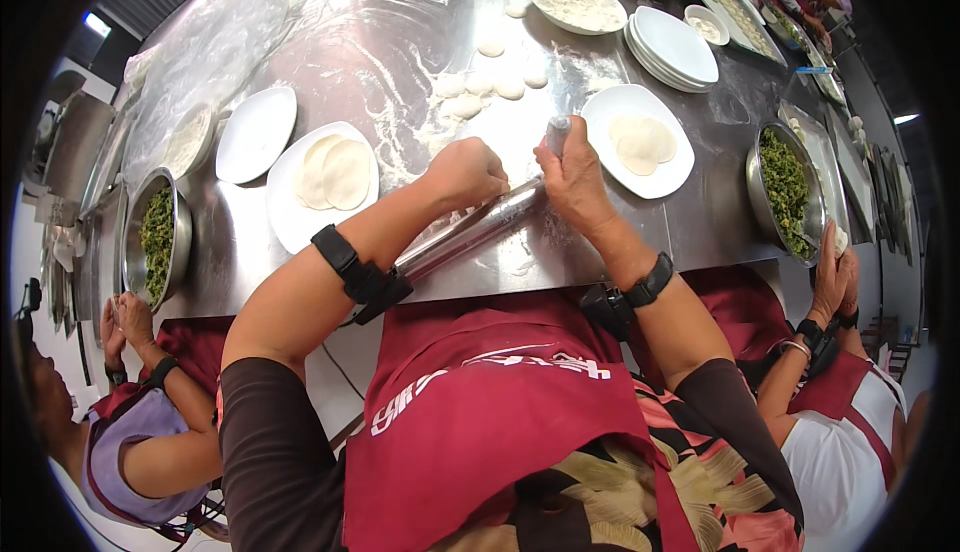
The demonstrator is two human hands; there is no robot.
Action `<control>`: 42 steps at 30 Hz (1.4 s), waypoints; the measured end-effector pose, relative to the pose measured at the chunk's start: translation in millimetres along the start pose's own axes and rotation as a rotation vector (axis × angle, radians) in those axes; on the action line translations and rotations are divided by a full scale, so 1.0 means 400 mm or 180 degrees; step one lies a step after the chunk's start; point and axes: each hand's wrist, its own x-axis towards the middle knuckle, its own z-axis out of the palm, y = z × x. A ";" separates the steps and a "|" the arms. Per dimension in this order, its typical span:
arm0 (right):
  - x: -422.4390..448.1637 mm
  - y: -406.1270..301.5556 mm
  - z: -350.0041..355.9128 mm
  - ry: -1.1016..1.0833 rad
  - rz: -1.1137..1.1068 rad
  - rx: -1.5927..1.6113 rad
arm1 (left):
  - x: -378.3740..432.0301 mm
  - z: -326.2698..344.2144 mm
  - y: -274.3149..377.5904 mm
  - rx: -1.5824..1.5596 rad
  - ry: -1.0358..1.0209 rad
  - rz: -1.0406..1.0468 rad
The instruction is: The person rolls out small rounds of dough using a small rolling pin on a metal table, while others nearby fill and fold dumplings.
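My right hand [574, 177] is closed around a grey metal rod [558, 134], whose end sticks up past the thumb. A shiny metal cylinder [472, 228] slants from beneath that hand toward my left wrist; whether it and the rod are one rolling pin, I cannot tell. My left hand [469, 173] is curled just above the cylinder, its palm and fingertips hidden. Floury dough pieces [510, 86] lie beyond both hands. Thin dough rounds [346, 174] overlap on a white plate [281, 214] at left, and more rounds [637, 148] on a white plate [679, 177] at right.
Steel bowls of chopped green filling stand at left [180, 252] and right [757, 177], with co-workers' hands [135, 319] [829, 274] beside them. Further back are a bowl of flour [577, 5], stacked white plates [671, 49] and plastic sheeting [217, 56]. An empty plate [257, 135] lies left.
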 end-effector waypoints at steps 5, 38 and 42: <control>-0.098 0.001 -0.041 0.0176 -0.0040 0.0060 | -0.007 0.026 -0.062 -0.1184 0.0073 -0.0425; -0.106 -0.006 -0.037 0.0126 -0.0086 0.0027 | -0.030 0.044 -0.062 -0.0258 -0.0256 0.0235; -0.020 -0.008 0.007 0.0075 0.0069 -0.0291 | -0.007 0.053 -0.040 0.0307 0.0352 0.0624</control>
